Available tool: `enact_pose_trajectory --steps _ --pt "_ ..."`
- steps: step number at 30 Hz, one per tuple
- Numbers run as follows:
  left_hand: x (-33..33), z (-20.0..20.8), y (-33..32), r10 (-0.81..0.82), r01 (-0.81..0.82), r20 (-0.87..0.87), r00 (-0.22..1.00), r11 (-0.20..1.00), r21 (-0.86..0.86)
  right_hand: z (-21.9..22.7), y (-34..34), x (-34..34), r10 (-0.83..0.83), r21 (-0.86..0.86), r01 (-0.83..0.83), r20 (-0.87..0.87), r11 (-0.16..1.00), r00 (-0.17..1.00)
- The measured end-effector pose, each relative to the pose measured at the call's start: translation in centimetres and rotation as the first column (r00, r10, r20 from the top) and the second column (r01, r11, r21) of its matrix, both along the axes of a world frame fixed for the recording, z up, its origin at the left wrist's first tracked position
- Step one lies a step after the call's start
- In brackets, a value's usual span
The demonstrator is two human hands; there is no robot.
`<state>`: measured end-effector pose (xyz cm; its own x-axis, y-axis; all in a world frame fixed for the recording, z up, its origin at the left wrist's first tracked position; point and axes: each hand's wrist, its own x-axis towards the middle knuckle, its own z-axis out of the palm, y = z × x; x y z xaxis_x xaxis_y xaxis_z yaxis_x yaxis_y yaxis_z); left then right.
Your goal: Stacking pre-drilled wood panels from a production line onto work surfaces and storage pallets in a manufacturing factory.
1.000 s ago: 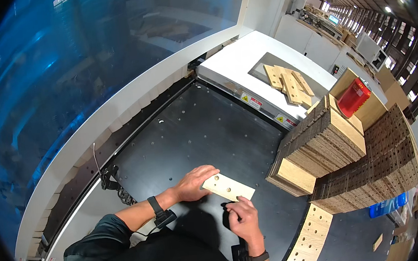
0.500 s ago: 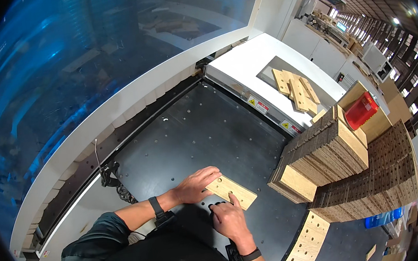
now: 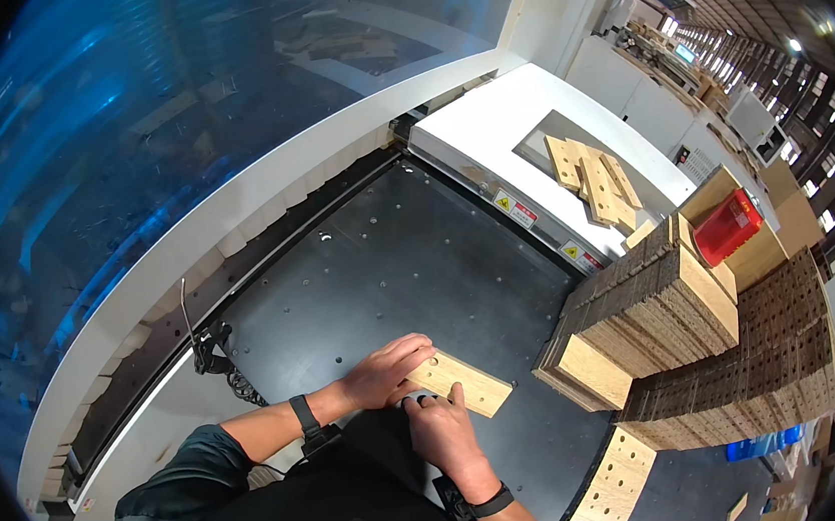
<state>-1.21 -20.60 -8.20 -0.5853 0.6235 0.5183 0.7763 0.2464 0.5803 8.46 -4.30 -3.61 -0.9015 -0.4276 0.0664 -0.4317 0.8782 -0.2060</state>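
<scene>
A small pale wooden board (image 3: 470, 383) with drilled holes is held at an angle over the dark table. My left hand (image 3: 388, 371) grips its left end, fingers over the far edge. At the near edge, my right hand (image 3: 442, 434) is curled, its thumb touching the board. Something dark and grey shows by the right fingers beside my body; what it is, I cannot make out.
Stacks of boards (image 3: 643, 309) stand on the right, a red container (image 3: 726, 228) on top. Several loose drilled pieces (image 3: 591, 178) lie on the white machine cover (image 3: 484, 118). A drilled strip (image 3: 610, 483) edges the table (image 3: 378, 264). A coiled black cable (image 3: 249, 385) hangs left.
The right hand has shifted slightly left along the board's near edge, its thumb now lower. The board and left hand have moved slightly left.
</scene>
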Motion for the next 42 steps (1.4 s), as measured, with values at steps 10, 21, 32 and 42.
enact_pose_trajectory --steps 10,21,32,42 --pt "0.0 -0.2 0.1 0.012 -0.011 -0.052 0.999 1.0 0.008 -0.3 0.2 -1.3 -0.011 0.055 0.014 -0.054 0.998 0.998" --pt "0.2 -0.1 0.0 -0.035 0.04 -0.067 0.997 0.997 0.066 0.2 -1.3 -1.4 -0.096 0.029 0.095 0.006 0.995 0.995" --pt "0.0 -0.4 0.0 -0.05 0.056 -0.084 0.995 0.997 0.061 0.5 -1.1 -0.6 -0.093 0.006 0.093 -0.049 0.996 0.994" --pt "0.1 0.2 0.2 0.108 -0.112 -0.076 0.991 0.993 -0.048 0.4 -2.4 0.5 -0.151 -0.046 0.148 -0.066 0.988 0.986"
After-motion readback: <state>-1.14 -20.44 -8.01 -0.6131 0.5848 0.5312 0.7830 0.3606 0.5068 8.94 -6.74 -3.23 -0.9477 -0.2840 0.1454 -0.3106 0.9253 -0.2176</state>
